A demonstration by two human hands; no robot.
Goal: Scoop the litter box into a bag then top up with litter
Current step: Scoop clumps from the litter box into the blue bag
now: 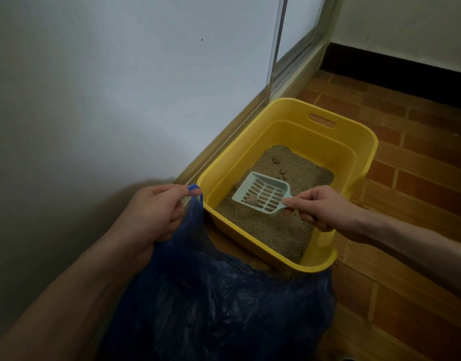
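Note:
A yellow litter box (359,142) stands on the floor beside the wall, holding sandy litter (276,230) with a couple of clumps (277,159) near its far end. My right hand (318,207) grips the handle of a pale blue slotted scoop (263,195), held just above the litter with a small clump resting at its front lip. My left hand (156,212) pinches the rim of a dark blue plastic bag (224,303), holding it up at the box's near left corner. The bag spreads over the floor in front of the box.
A white wall (107,100) and a metal sliding-door track (224,136) run along the left of the box. Brown brick-pattern tile floor (419,165) stretches right, ending at a black skirting board (406,74).

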